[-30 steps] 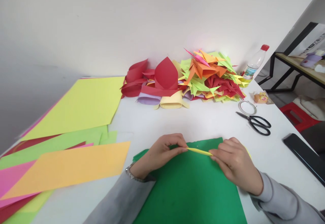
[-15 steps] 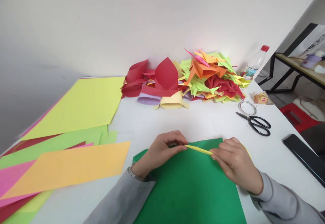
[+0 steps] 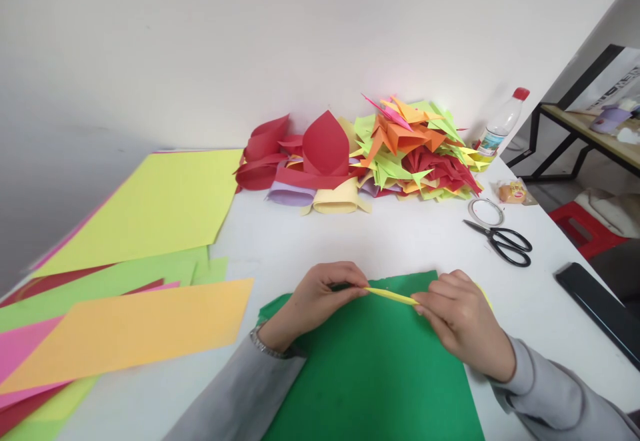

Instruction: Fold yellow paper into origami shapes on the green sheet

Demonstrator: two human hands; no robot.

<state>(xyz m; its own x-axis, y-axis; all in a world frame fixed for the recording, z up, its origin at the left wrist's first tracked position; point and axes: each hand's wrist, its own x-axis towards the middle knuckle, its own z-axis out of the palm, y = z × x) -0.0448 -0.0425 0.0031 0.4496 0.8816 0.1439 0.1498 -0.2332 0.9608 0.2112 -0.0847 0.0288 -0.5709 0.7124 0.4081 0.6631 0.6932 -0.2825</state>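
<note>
A narrow folded strip of yellow paper (image 3: 391,296) stretches between my two hands. My left hand (image 3: 320,301) pinches its left end between thumb and fingertips. At the other end, my right hand (image 3: 463,318) grips it with the fingers curled in. Both hands are just above a large green sheet (image 3: 385,368), whose far corners show beside them. A bit of yellow paper sticks out behind my right hand; I cannot tell whether it belongs to the strip.
Coloured paper sheets (image 3: 150,334) lie at left, with a yellow stack (image 3: 145,208) behind. Folded paper shapes (image 3: 415,148) pile against the wall. At right are black-handled scissors (image 3: 505,241), a tape roll (image 3: 486,212), a wrapped snack (image 3: 511,192), a bottle (image 3: 503,124) and a long black object (image 3: 597,304).
Almost nothing differs. The view has shifted very slightly, and both hands keep the same hold on the yellow strip.
</note>
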